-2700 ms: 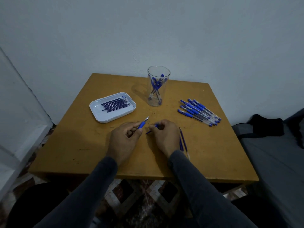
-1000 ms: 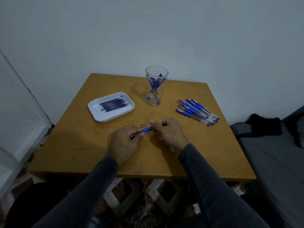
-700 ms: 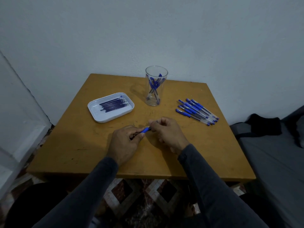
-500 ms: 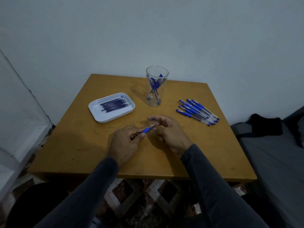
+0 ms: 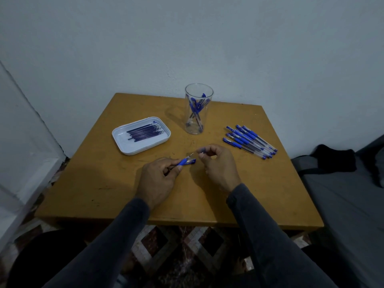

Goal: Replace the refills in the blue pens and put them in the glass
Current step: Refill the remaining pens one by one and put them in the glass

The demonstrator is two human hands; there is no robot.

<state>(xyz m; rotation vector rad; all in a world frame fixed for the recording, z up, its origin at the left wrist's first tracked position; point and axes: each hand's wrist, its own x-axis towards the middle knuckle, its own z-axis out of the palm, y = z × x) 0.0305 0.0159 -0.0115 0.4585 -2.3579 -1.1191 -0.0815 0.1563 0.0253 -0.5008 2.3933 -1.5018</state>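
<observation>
**Pen in the left hand, cap in the right, over the middle of the worktop**

From the head camera, looking down: the left hand (image 5: 158,179) has its fingers curled round a blue pen (image 5: 184,162), pinching it near the blue grip so that the bare metal tip points up and away toward the right hand (image 5: 218,163). Just under the tip a small blue piece (image 5: 192,161) shows beside the grip; whether it rests on the worktop or belongs to the pen, I cannot tell. The right hand sits just beside the tip, not touching it, with thumb and forefinger pinched together on something small and blue, probably the cap (image 5: 202,150), though it is mostly hidden.

Behind the hands, the glass (image 5: 198,109) stands upright near the far edge of the yellow worktop (image 5: 104,183), with several blue pens leaning inside it. To its left lies a white tray (image 5: 124,146) holding a row of dark refills (image 5: 144,132). To the right of the glass, a loose pile of pens (image 5: 249,141) lies flat on the worktop, well apart from both hands.
</observation>
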